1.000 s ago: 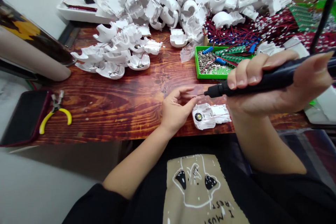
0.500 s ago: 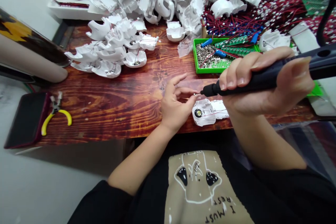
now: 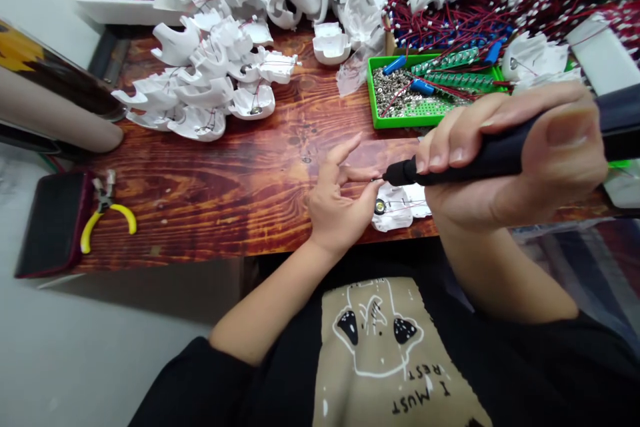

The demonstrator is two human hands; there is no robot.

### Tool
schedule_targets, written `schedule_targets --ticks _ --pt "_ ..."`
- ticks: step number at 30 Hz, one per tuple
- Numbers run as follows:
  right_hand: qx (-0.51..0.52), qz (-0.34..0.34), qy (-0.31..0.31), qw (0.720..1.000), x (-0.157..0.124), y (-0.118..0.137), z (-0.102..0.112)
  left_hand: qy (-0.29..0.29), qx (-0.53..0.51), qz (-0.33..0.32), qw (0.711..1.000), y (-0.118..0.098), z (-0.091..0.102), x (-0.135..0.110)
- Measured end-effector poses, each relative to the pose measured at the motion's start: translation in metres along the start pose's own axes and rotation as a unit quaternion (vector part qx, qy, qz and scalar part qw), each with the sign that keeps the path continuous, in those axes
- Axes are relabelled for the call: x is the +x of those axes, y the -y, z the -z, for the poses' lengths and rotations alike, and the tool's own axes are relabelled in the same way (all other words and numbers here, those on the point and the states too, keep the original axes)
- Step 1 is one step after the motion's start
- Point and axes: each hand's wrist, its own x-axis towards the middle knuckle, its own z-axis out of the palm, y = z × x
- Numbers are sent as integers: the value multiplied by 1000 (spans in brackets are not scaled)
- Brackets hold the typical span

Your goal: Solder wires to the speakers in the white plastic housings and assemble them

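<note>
Black screwdriver (image 3: 493, 163) sits in the right hand (image 3: 530, 190), fingers and thumb wrapped round the barrel; long axis runs from between 2 and 3 o'clock down to between 8 and 9, tip end toward the left hand (image 3: 337, 207). Left thumb and a finger come together at the tip, other fingers spread; whether they pinch anything is too small to tell.

White shell (image 3: 399, 219) lies on the table (image 3: 240, 193) at 3 o'clock from the left hand, about 4 o'clock from the tip, long axis roughly 9 to 3. Left hand is nearer, just beside it; right hand covers its 3 o'clock end in view. Round disc (image 3: 380, 205) in the shell's 9 o'clock end.

Green tray (image 3: 400, 123) at 1 o'clock from the left hand: small metal pieces (image 3: 390, 95), blue cylinders (image 3: 423, 87), green strips (image 3: 460, 82), red wires. White box (image 3: 125, 15), 10–11 o'clock, holds dark red stuff, unclear what.

White shell cluster (image 3: 205, 90) at 10 to 11; pliers (image 3: 91, 227) and phone (image 3: 53, 223) near 9.
</note>
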Motion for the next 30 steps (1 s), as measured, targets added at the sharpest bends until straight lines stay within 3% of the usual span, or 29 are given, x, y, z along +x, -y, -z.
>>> schedule_targets --ticks 5,9,13,18,22,30 --pt "-15 -29 11 999 -8 14 8 48 38 -7 998 -7 2 -8" --pt "-35 -60 -23 997 -9 20 20 84 74 -49 992 -11 11 -10" --pt "-55 -59 -32 996 -12 22 33 154 92 -96 979 0 24 -13" --pt "-47 -109 -1 993 -21 22 45 199 163 -84 963 16 30 -16" --pt "-39 -129 32 990 -28 16 51 220 174 -79 957 15 27 -13" --pt "-22 -104 46 993 -29 5 49 226 167 -59 958 11 27 -12"
